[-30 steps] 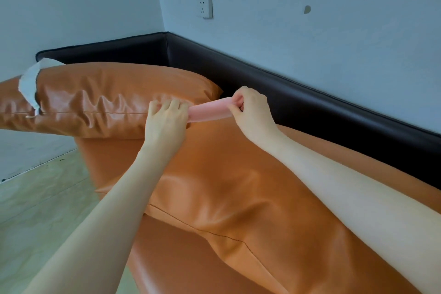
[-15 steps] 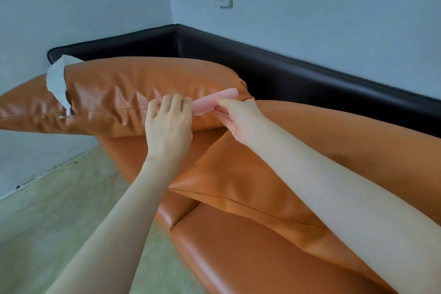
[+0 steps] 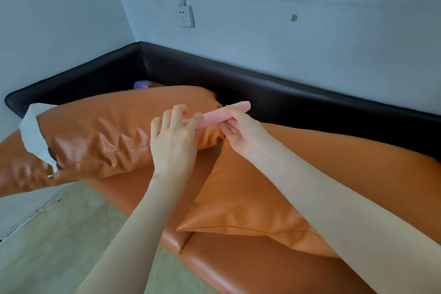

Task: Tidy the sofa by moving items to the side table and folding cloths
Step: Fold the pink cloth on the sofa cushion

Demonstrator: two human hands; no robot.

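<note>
Head view: at frame centre we find a rolled pink cloth [image 3: 216, 116] held between both hands above the orange sofa [image 3: 250, 267]. The right hand [image 3: 241, 130] grips its upper end, thumb along the roll. The left hand [image 3: 173, 136] has spread, curled fingers touching the lower end. Left of the hands lies an orange cushion [image 3: 100, 131] with a white tag [image 3: 35, 136]; a second cushion [image 3: 250, 198] sits lower right. A wall socket [image 3: 185, 16] is upper centre.
</note>
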